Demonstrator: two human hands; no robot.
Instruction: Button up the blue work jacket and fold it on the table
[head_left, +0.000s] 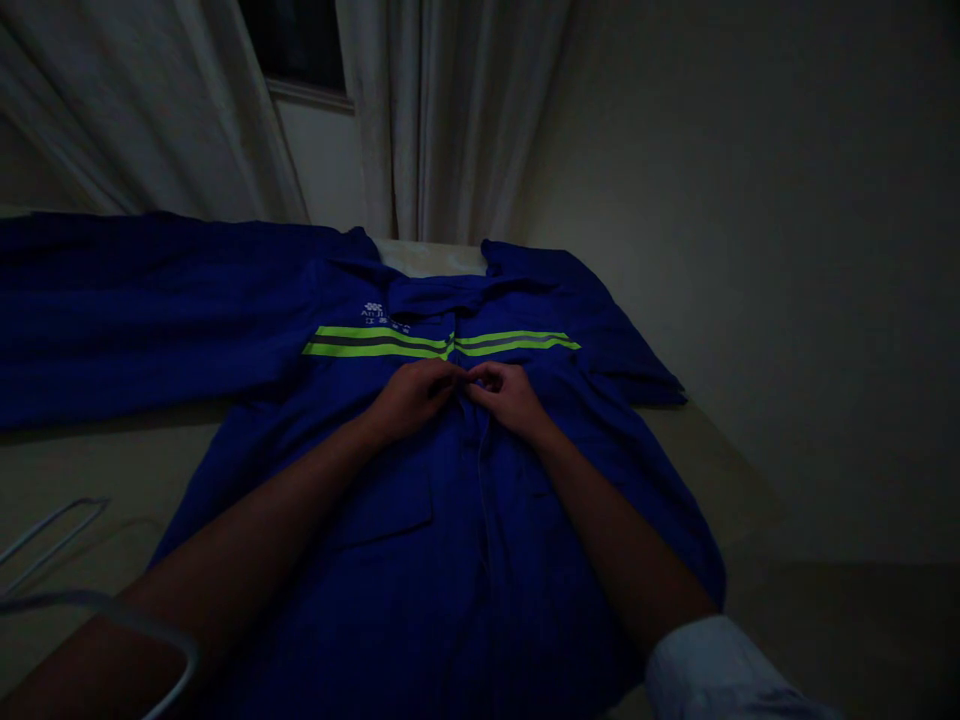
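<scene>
A blue work jacket (375, 480) lies spread with its front up and its collar away from me. A yellow-green and grey reflective band crosses its chest, and white lettering sits above the band on the left. Just below the band, at the front placket, my left hand (421, 393) pinches the cloth edge. My right hand (510, 397) meets it there, thumb and fingertips closed on the same placket. Whether a button or fastener is between the fingertips is too dark to make out. Below the hands the placket runs loose toward me.
The jacket rests on a pale table (97, 465). A white wire hanger (56, 525) is at the lower left, partly near my left forearm. Behind the table hang light curtains (465, 120) beside a dark window (296, 40). A plain wall (750, 250) stands on the right.
</scene>
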